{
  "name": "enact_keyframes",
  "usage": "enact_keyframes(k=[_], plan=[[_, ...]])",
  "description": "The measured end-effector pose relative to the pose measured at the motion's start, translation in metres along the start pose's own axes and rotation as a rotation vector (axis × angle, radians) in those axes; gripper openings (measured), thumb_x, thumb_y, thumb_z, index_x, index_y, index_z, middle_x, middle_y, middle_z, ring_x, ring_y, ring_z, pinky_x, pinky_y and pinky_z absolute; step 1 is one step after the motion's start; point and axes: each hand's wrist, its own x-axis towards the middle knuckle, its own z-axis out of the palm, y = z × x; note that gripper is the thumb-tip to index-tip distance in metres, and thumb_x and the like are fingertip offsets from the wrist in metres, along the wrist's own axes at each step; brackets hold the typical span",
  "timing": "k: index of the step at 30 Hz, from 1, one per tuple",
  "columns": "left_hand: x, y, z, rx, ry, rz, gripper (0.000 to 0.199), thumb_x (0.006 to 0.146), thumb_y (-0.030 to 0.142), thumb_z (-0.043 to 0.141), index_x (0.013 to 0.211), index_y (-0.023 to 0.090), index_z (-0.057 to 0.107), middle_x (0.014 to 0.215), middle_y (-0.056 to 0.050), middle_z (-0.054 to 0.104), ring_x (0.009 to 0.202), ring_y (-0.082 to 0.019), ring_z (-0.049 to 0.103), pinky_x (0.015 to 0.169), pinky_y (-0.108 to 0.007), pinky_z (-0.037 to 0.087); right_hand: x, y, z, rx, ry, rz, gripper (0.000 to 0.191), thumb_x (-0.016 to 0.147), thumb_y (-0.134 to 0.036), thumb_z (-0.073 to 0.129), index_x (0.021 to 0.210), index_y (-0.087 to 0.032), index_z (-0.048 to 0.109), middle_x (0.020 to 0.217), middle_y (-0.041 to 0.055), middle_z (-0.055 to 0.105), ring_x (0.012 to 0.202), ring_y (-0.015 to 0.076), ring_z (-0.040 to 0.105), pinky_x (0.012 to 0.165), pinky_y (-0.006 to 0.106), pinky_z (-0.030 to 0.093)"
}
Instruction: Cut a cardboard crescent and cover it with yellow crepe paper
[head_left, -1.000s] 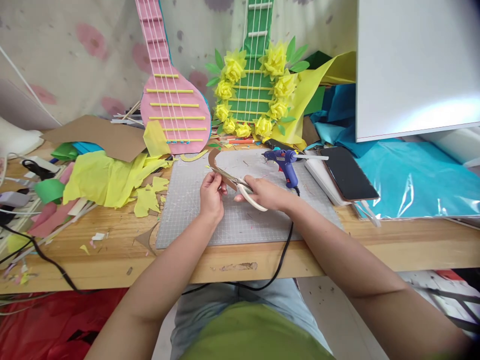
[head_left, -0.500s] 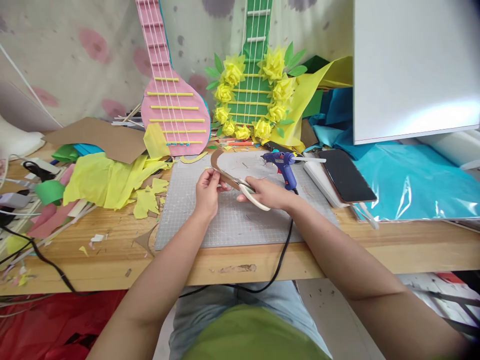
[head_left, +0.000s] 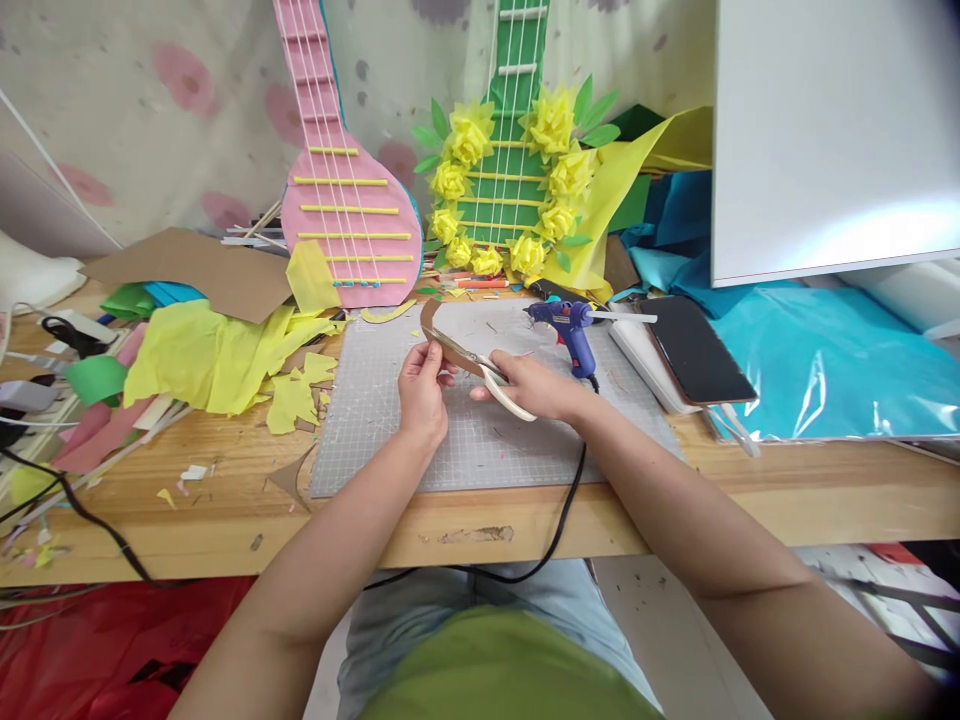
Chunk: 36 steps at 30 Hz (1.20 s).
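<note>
My left hand [head_left: 424, 390] pinches a curved strip of brown cardboard [head_left: 429, 312] above the grey cutting mat [head_left: 360, 450]. My right hand [head_left: 529, 385] is closed round the white handles of a pair of scissors [head_left: 514, 400]. Their blades point up and left along the cardboard strip, close to my left fingertips. How far the blades are parted I cannot tell. A purple glue gun [head_left: 571, 335] with a white glue stick lies on the mat just beyond my right hand.
Pink [head_left: 352, 220] and green [head_left: 506, 190] paper guitars stand at the back. Yellow crepe paper [head_left: 202, 360] and scraps cover the left. A phone [head_left: 697, 350] and blue wrapped paper [head_left: 840, 370] lie right, below a white panel [head_left: 832, 130]. A black cord [head_left: 566, 510] hangs over the table edge.
My left hand has shifted slightly right and down along the cardboard strip. The scissor blades now show more fully over the strip. The whole view has moved a little.
</note>
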Motion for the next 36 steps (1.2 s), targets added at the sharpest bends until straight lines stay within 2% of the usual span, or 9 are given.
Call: enact_keyframes(k=[4,7,15,20,30,36], plan=[[0.003,0.001,-0.002,0.015,0.004,0.019,0.019,0.071,0.033,0.065,0.068,0.018,0.053,0.058,0.004,0.051,0.050,-0.005,0.047,0.045,-0.017,0.032,-0.001,0.002,-0.003,0.126,-0.078,-0.023,0.046,0.078,-0.064,0.038,0.083,-0.019,0.042,0.080,0.0029,0.056,0.067,0.0137,0.048,0.059,0.023,0.035],[0.005,0.001,-0.003,0.049,0.011,0.037,0.020,0.071,0.034,0.065,0.068,0.019,0.052,0.059,0.004,0.052,0.051,-0.005,0.048,0.044,-0.018,0.032,-0.002,0.000,-0.005,0.059,-0.094,-0.006,0.047,0.075,-0.065,0.042,0.084,-0.019,0.043,0.080,0.0031,0.057,0.066,0.0140,0.048,0.057,0.023,0.033],[0.003,0.000,-0.002,0.034,0.040,0.029,0.018,0.073,0.032,0.062,0.068,0.020,0.050,0.065,0.004,0.054,0.059,-0.007,0.051,0.047,-0.018,0.032,-0.003,-0.004,-0.006,-0.077,-0.014,0.015,0.051,0.073,-0.068,0.044,0.085,-0.019,0.048,0.079,0.0060,0.060,0.064,0.0156,0.049,0.055,0.023,0.029],[0.002,-0.001,-0.001,0.016,0.068,0.054,0.016,0.072,0.030,0.063,0.068,0.020,0.051,0.066,0.004,0.053,0.058,-0.006,0.049,0.046,-0.017,0.032,-0.004,-0.006,-0.008,-0.075,-0.051,0.012,0.052,0.074,-0.068,0.042,0.085,-0.018,0.049,0.078,0.0060,0.060,0.063,0.0154,0.049,0.054,0.023,0.030],[0.004,-0.004,-0.003,0.097,0.073,0.184,0.026,0.069,0.041,0.064,0.068,0.020,0.050,0.068,0.004,0.053,0.061,-0.007,0.050,0.050,-0.017,0.037,-0.006,-0.006,-0.011,-0.064,-0.104,0.005,0.054,0.073,-0.069,0.042,0.091,-0.019,0.045,0.084,0.0063,0.061,0.068,0.0167,0.053,0.056,0.023,0.033],[0.007,-0.008,-0.005,0.072,0.062,0.192,0.030,0.067,0.043,0.066,0.066,0.019,0.048,0.066,0.004,0.050,0.061,-0.008,0.049,0.054,-0.018,0.043,-0.001,-0.006,0.000,-0.078,0.011,-0.021,0.053,0.072,-0.069,0.044,0.088,-0.018,0.048,0.077,0.0046,0.060,0.064,0.0153,0.050,0.055,0.023,0.030]])
